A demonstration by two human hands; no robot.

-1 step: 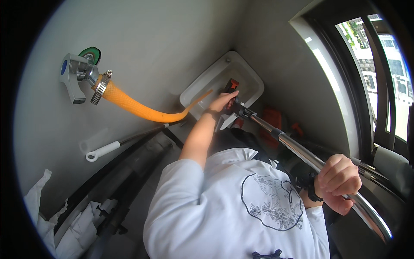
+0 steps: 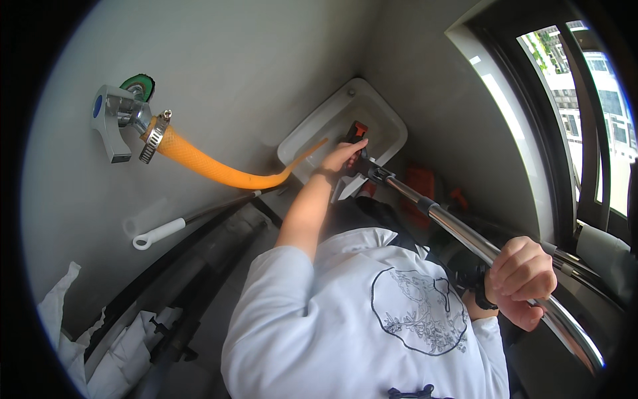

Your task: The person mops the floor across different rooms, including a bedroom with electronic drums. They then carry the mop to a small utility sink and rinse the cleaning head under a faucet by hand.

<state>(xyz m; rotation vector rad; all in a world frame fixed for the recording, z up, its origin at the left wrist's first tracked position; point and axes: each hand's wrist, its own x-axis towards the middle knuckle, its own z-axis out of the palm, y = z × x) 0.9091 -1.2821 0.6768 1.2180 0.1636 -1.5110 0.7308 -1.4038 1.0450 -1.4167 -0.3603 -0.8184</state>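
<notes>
A long shiny metal pole [image 2: 462, 231] slants from the lower right up toward a white basin [image 2: 307, 130]. Its far end carries a black fitting and a black end piece with a red part [image 2: 359, 128], which lies over the basin. My left hand [image 2: 341, 155] is closed around this black end piece, with the thumb stretched along it. Lower on the pole, at the right, my right hand [image 2: 522, 279] wraps its fingers round the metal. A white flat piece [image 2: 349, 188] shows below the left hand; whether it joins the pole cannot be told.
A tap [image 2: 116, 123] on the left wall feeds an orange hose [image 2: 212, 171], whose end reaches into the basin. Below it leans a white-handled pole [image 2: 159, 234]. White cloth [image 2: 126, 356] hangs at lower left. A red object [image 2: 419, 189] stands behind the pole, and a window [image 2: 585, 120] is at right.
</notes>
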